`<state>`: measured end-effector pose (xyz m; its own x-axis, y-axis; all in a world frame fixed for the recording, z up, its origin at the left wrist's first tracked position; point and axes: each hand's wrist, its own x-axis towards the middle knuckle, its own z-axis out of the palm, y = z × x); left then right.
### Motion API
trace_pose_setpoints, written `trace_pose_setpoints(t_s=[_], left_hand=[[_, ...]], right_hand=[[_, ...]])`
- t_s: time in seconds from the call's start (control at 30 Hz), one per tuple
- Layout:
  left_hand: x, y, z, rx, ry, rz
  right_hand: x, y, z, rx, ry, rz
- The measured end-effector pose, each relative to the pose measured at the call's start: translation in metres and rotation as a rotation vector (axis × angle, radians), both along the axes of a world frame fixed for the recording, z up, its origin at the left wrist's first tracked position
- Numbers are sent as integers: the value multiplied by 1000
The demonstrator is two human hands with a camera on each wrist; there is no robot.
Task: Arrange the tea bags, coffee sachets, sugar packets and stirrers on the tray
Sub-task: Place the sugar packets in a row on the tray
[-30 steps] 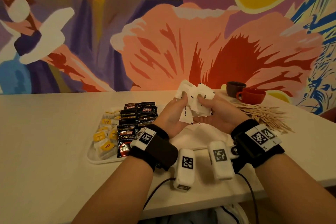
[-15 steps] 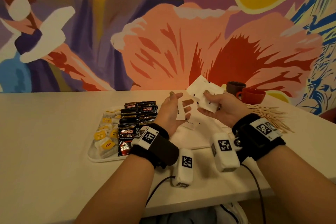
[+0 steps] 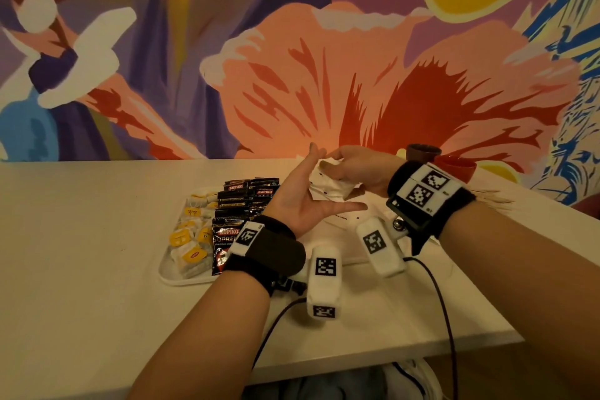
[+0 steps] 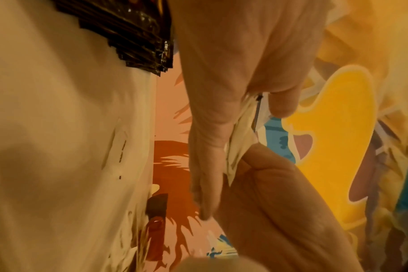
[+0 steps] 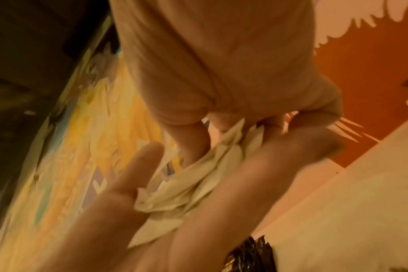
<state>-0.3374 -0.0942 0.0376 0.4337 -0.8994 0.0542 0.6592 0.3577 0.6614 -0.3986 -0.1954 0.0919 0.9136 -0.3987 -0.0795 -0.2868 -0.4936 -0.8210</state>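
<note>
Sugar packets (image 3: 328, 185), a white crumpled bunch, held in the air above the tray's bare right half, between the two hands and clear of the bench (image 3: 81, 237). Right hand (image 3: 357, 169) on top, palm down, fingers (image 5: 193, 141) curled over the bunch and gripping it from above. Left hand (image 3: 305, 201) pressed flat against the bunch's left side, palm turned toward the right hand, fingers (image 3: 313, 156) straight and pointing up and away, thumb stretched out to the right beneath the packets; nothing clenched there, more a backstop than a grip. Looked like a squaring-up of the stack, edges tapped against the open palm. Packets' long edges seemed to run roughly left to right, though too crumpled to call for certain. Tray (image 3: 181, 279) directly below and slightly nearer the body: tea bags (image 3: 190, 243) with yellow tags along the left edge, black coffee sachets (image 3: 246, 201) in a column just right of them, white space beyond that. So a short drop straight down, right hand the nearer and better placed carrier. Wooden stirrers (image 3: 493, 201) lay on the bench off to the right, behind the right wrist, not yet on the tray. Two cups (image 3: 454, 166) stood near the wall.
</note>
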Motion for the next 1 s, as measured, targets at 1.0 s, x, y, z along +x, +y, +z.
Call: trace_pose_setpoints(t_s=[1.0], left_hand=[[99,61,77,401,-530,304]], right_hand=[[77,-37,-39,-921,828,375]])
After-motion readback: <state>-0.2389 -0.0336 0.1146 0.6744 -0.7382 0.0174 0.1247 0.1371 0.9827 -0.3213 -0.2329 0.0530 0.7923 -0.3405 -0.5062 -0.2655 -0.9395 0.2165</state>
